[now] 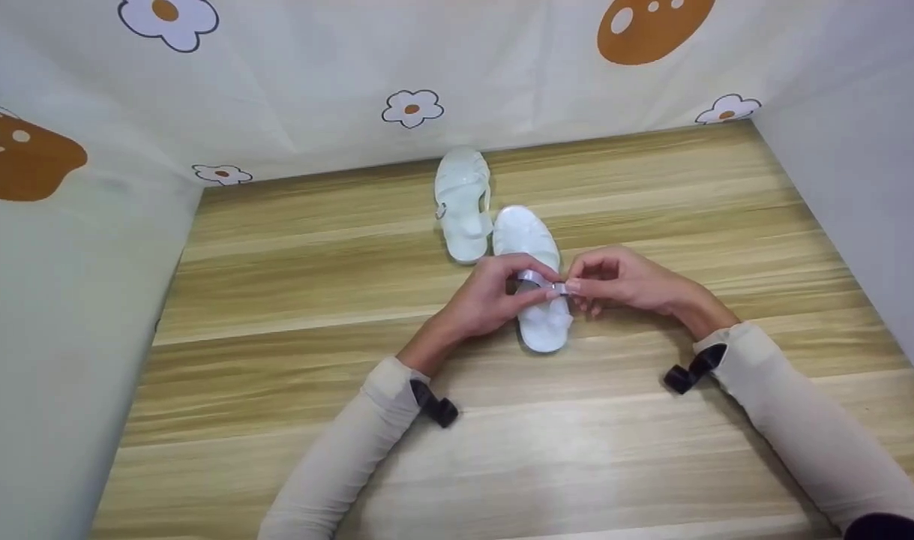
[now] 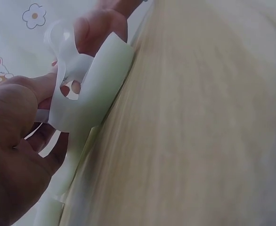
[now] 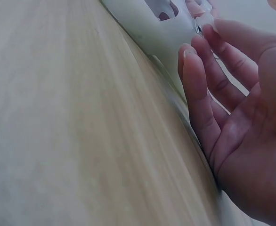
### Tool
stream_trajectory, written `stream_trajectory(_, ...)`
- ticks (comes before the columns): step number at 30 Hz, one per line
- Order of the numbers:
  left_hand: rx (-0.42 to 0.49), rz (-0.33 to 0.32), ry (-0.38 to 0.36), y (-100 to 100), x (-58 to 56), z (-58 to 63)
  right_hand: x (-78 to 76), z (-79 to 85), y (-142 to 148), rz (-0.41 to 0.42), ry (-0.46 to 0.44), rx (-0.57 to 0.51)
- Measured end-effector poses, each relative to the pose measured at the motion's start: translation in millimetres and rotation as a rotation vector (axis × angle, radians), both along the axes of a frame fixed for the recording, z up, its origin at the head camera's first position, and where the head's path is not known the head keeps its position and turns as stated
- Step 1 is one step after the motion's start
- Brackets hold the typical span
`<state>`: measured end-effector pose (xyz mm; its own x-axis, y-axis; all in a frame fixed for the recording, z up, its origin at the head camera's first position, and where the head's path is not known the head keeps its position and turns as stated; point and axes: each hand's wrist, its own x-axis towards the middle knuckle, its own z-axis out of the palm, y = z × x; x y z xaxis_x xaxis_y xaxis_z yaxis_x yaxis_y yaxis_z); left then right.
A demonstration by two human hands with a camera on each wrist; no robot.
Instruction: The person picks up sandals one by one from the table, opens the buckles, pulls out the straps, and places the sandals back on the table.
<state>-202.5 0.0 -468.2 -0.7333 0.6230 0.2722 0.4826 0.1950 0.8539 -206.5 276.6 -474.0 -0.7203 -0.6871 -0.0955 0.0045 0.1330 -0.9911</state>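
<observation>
A white sandal (image 1: 544, 335) lies on the wood-grain surface, its toe pointing away. Over it, my left hand (image 1: 486, 300) pinches the ankle strap (image 1: 531, 277) between thumb and fingers, close to a small metal buckle (image 3: 198, 26). From the other side my right hand (image 1: 633, 283) pinches the strap's end at that buckle, thumb against forefinger. Its other fingers are loosely bent beside the sandal in the right wrist view. The sandal's cut-out heel part (image 2: 102, 80) shows in the left wrist view. My fingertips partly hide the buckle.
The other white sandal (image 1: 462, 184) lies just beyond and left, near the back wall. A cream cloth (image 1: 329, 82) with flower prints hangs behind, and pale walls (image 1: 861, 150) bound the wood-grain surface (image 1: 314, 285) on both sides.
</observation>
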Motion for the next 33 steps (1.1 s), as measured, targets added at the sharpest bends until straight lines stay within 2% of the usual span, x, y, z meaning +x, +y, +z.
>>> stream_trajectory(6,0.003,0.007,-0.006,-0.7,0.4,-0.6,0.5,1.9,-1.8,-0.017,0.012,0.032)
stream_trajectory(12,-0.003,0.019,-0.004,-0.1,0.5,-1.4,1.1,2.0,-1.7,-0.023,-0.015,0.020)
stream_trajectory(25,0.020,0.028,0.023,2.3,2.1,-0.5,1.0,1.0,-3.0,-0.065,0.038,0.050)
stream_trajectory(33,0.006,0.002,0.000,0.9,0.0,-0.1,-1.2,0.8,0.8,-0.021,0.023,0.038)
